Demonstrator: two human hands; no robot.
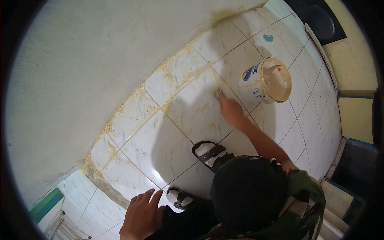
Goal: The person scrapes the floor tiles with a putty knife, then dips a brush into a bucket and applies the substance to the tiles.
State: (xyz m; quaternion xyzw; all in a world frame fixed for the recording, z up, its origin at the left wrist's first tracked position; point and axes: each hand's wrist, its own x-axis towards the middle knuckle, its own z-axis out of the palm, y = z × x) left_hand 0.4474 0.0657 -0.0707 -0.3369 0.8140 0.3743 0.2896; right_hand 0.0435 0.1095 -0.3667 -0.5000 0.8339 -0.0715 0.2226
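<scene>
My right hand (231, 110) is closed over the tiled floor (176, 124), holding something small and pale that is too blurred to make out. It is left of a white bucket (253, 82) with a blue label, which has a pale beige mix and a partly sunk tool inside. At the bottom, my left hand (142, 214) rests near my dark-clothed leg, its fingers bent slightly and apart, holding nothing. Yellowish residue (168, 105) marks the tiles and joints along the wall's foot.
A pale wall (88, 72) rises at the left. My sandalled feet (209, 154) are on the tiles below my right hand. A turquoise scrap (268, 38) lies beyond the bucket. Dark and cream panels (356, 120) stand at right; a white rack (60, 228) is at bottom left.
</scene>
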